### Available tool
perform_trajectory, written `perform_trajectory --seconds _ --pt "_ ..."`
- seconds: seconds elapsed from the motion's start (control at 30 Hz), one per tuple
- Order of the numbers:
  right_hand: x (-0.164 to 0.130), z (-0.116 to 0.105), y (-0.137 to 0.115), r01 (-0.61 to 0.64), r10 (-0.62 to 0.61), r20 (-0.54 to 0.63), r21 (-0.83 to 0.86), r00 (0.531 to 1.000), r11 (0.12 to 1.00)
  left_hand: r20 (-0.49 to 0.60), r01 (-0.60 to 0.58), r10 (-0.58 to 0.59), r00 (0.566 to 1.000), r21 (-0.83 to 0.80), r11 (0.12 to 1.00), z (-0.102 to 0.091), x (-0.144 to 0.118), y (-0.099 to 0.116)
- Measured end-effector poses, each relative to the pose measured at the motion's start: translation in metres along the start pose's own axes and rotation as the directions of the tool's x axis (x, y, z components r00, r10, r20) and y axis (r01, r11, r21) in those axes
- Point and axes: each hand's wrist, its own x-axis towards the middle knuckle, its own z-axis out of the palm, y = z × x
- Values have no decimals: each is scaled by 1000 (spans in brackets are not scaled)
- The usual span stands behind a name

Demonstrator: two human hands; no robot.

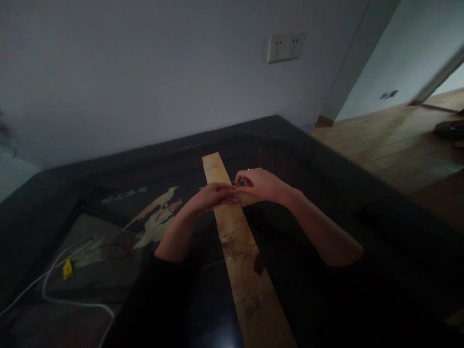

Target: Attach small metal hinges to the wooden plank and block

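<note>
A long, narrow wooden board with dark stains and scribble-like marks runs away from me across a dark, glossy table. My left hand is over the board, its fingers pressed together in a pinch. Meeting it from the right is my right hand, thumb and fingers curled into a pinch as well. The fingertips of both hands come together above the board's right edge. Something small and thin may be between them, but the dim light hides what it is.
Light bird figures and pale lettering decorate the dark table. A white cable and a small yellow object are at left. Behind the table rises a wall with power sockets; wooden floor extends at right.
</note>
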Motion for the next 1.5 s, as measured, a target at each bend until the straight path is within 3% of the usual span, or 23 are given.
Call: perform_trajectory --seconds 0.13,0.27,0.47,0.63,0.8,1.0,1.5 --pt "0 -1 3 -28 28 -4 -15 1000 999 -57 -20 31 998 186 982 -18 -11 3" --pt "1 1 2 -32 32 -10 -35 999 999 -218 12 53 975 287 958 -58 -38 -7" --pt "3 5 -4 -37 38 16 -64 999 997 -526 265 21 850 461 847 -128 -96 -45" --pt "4 11 -4 -27 30 23 -104 999 994 -614 354 50 788 518 779 -158 -118 -65" --pt "5 16 -2 -26 31 36 -118 999 993 -636 401 97 766 589 701 -164 -114 -72" --pt "6 16 1 -44 49 32 -141 998 989 -636 414 134 760 633 654 -157 -105 -75" --pt "5 14 -2 -73 77 23 -162 997 984 -612 393 196 766 687 611 -151 -101 -78"
